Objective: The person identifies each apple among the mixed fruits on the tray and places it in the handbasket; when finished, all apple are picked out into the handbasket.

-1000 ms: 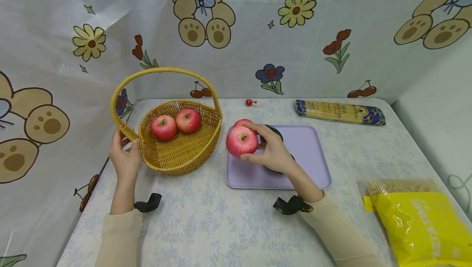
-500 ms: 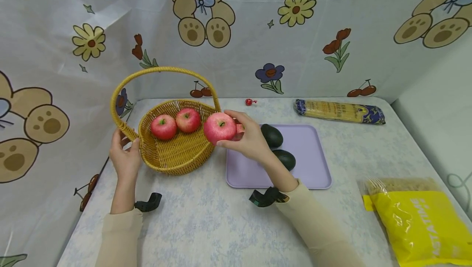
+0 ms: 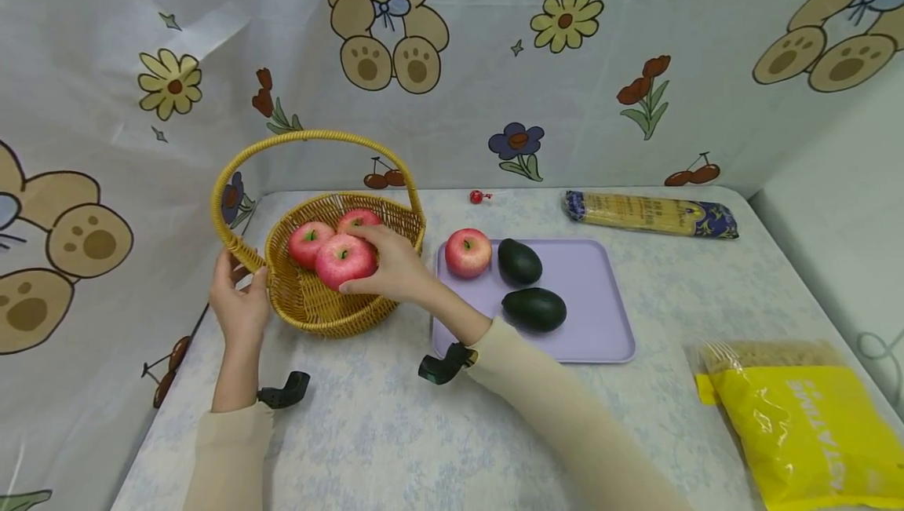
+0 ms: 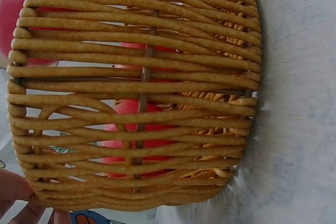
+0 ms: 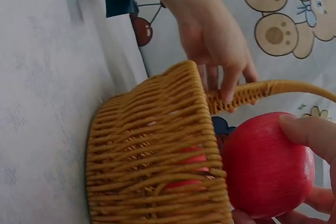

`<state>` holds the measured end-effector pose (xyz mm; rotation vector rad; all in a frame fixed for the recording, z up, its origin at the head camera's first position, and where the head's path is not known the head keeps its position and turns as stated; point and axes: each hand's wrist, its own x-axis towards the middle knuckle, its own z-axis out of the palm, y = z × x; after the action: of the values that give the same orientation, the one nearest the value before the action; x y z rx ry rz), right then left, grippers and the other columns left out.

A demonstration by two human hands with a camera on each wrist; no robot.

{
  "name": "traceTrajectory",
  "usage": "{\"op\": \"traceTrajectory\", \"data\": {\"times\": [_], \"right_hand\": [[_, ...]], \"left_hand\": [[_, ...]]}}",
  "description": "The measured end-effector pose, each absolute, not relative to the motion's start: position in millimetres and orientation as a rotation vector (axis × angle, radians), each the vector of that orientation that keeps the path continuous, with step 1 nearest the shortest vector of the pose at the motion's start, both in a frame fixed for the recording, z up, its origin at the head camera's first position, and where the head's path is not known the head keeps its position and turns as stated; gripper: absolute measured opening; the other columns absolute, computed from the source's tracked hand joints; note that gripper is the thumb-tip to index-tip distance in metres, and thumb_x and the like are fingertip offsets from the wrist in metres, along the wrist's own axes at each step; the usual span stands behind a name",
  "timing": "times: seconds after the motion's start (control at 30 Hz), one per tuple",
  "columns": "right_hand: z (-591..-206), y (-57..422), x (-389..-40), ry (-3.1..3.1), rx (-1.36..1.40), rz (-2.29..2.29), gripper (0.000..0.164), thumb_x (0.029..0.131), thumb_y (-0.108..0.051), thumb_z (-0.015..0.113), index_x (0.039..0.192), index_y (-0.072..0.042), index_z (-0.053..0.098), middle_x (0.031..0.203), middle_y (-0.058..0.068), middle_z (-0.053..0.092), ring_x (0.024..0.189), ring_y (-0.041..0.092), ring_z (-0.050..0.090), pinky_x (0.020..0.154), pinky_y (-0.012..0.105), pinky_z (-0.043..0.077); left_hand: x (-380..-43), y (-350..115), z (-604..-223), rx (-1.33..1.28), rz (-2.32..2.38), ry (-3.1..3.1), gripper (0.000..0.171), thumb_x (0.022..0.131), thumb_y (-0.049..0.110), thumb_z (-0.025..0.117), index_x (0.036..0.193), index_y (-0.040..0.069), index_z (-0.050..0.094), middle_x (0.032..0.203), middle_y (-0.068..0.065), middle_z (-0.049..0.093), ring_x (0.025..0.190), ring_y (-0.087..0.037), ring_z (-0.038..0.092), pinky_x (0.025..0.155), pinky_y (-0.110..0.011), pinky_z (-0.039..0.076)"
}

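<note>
A yellow wicker basket (image 3: 353,321) with a tall handle stands at the left of the table. At the base of that handle, my left hand (image 3: 240,303) grips it with thumb and fingers. My right hand (image 3: 395,264) holds a red apple (image 3: 345,261) over the basket's opening; the right wrist view shows this held apple (image 5: 268,166) above the rim. Inside the basket lie two apples, one at the left (image 3: 308,242) and one partly hidden behind the held apple. Through the weave in the left wrist view, red apple surfaces (image 4: 139,135) show.
Right of the basket, a lilac tray (image 3: 593,323) carries one apple (image 3: 468,253) and two dark green avocados (image 3: 534,309). Behind it lie a wrapped lollipop (image 3: 476,197) and a long noodle packet (image 3: 650,214). A yellow pasta bag (image 3: 812,432) is at the front right.
My right hand has carried the apple leftward from above the tray to over the basket, uncovering the avocados and the tray's apple. The left hand keeps its grip on the handle.
</note>
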<state>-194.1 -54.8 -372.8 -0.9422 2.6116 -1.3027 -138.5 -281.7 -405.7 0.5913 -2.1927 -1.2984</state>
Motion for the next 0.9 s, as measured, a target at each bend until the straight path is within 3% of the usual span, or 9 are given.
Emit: {"op": "traceTrajectory", "data": {"times": [0.27,0.47,0.9], "right_hand": [[-385,-87,-201,2.619,-0.963,-1.161,0.08,0.072,-0.037,0.086,0.141,-0.013,0.052,0.143,0.004,0.054,0.132,0.021,0.049,0.105,0.036,0.044],[-396,-99,-205,2.61,-0.968,-1.098,0.079,0.07,-0.038,0.087,0.138,-0.014,0.055,0.135,0.0,0.059,0.123,0.017,0.056,0.099,0.029,0.047],[-403,-110,-211,2.615,-0.988,-0.941,0.077,0.071,-0.041,0.086,0.137,-0.015,0.055,0.127,-0.002,0.063,0.115,0.016,0.059,0.094,0.029,0.049]], "left_hand": [[-138,-283,-409,0.527,-1.262,-2.171,0.049,0.097,0.003,0.055,0.142,0.018,0.048,0.129,-0.009,0.057,0.114,-0.019,0.055,0.079,-0.016,0.042],[-138,-282,-409,0.535,-1.269,-2.176,0.047,0.097,0.004,0.055,0.141,0.019,0.049,0.13,-0.008,0.057,0.114,-0.018,0.055,0.079,-0.016,0.042],[-138,-281,-408,0.549,-1.281,-2.174,0.047,0.097,0.005,0.055,0.142,0.019,0.049,0.13,-0.008,0.056,0.115,-0.02,0.055,0.08,-0.017,0.042]]}}
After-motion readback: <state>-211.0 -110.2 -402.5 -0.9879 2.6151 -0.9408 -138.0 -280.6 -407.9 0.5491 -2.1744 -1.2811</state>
